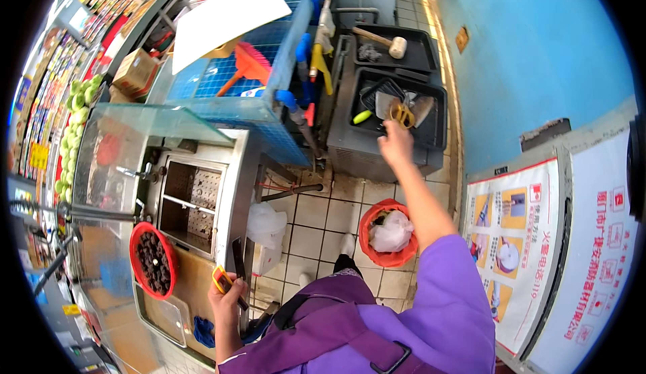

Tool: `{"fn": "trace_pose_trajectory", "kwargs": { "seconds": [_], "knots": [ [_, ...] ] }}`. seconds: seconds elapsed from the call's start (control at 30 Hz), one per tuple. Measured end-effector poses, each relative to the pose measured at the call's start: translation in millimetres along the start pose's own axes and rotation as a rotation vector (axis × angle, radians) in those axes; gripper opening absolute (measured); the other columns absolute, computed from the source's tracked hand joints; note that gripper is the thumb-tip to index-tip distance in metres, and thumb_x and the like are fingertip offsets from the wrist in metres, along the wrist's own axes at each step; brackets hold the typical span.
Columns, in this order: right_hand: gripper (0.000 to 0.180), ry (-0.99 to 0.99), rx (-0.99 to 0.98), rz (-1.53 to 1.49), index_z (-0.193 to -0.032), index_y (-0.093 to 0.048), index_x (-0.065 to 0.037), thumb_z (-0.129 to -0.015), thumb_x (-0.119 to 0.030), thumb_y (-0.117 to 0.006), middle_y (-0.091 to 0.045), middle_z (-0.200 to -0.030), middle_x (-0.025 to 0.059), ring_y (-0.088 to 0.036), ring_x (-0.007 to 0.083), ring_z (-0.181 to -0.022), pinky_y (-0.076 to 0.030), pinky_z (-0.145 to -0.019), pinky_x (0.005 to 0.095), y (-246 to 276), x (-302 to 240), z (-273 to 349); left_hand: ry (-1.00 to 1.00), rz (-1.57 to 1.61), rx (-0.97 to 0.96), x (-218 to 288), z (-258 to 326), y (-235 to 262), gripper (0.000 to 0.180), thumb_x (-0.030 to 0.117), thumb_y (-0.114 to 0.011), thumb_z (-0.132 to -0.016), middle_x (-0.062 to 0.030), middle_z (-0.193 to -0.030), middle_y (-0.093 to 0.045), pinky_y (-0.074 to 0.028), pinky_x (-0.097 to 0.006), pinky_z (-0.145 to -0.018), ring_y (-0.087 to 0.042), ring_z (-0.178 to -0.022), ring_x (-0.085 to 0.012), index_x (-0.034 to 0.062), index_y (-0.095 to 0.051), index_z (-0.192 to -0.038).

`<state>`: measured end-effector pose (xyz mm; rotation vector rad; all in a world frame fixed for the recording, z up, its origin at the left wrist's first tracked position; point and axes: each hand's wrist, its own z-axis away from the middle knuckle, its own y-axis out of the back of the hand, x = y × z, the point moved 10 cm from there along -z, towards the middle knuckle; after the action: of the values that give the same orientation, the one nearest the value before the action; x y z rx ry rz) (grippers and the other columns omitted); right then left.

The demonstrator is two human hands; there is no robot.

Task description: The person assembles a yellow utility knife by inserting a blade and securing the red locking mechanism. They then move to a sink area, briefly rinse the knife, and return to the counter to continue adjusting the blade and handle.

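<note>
Far left, rows of colourful packets line the shelves; at right a white poster with red edging and small pictures hangs on a panel. The right hand stretches far out on a straight arm over the black tray, fingers curled at the yellow-handled scissors lying inside it; whether they grip is unclear. Near left, the left hand clamps an orange-yellow tool beside the red bowl.

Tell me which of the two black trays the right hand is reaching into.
The nearer tray, holding yellow-handled scissors and other tools. The right hand is at its front edge. The farther tray, behind it, holds a wooden mallet and is untouched.
</note>
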<state>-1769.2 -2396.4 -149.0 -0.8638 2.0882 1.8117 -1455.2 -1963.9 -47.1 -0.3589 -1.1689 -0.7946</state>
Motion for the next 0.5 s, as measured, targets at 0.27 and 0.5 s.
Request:
{"fn": "trace_pose_trajectory", "kwargs": {
  "seconds": [0.27,0.5],
  "knots": [
    [0.033,-0.156,-0.715,-1.392,-0.112,-0.056,-0.005,-0.085,-0.024,-0.059,-0.059,-0.106,0.0052,-0.054,0.0115,-0.100,-0.042,-0.089,0.0277,-40,-162,216,-0.167,-0.153,-0.353,33,-23,-100,0.011,0.001,-0.062,-0.078,-0.0029,-0.070,-0.059,-0.043,-0.021,-0.059,-0.055,-0.063,-0.0087,0.0019,-0.057,-0.087],
    [0.023,-0.472,-0.185,-1.820,-0.098,-0.053,-0.004,-0.083,-0.018,-0.062,-0.056,-0.089,0.0002,-0.053,0.0083,-0.086,-0.043,-0.076,0.0228,39,-162,335,-0.245,-0.247,-0.850,-15,51,-176,0.014,0.009,-0.064,-0.080,-0.0009,-0.070,-0.056,-0.040,-0.018,-0.056,-0.051,-0.061,-0.0069,0.0029,-0.055,-0.089]
  ]
}}
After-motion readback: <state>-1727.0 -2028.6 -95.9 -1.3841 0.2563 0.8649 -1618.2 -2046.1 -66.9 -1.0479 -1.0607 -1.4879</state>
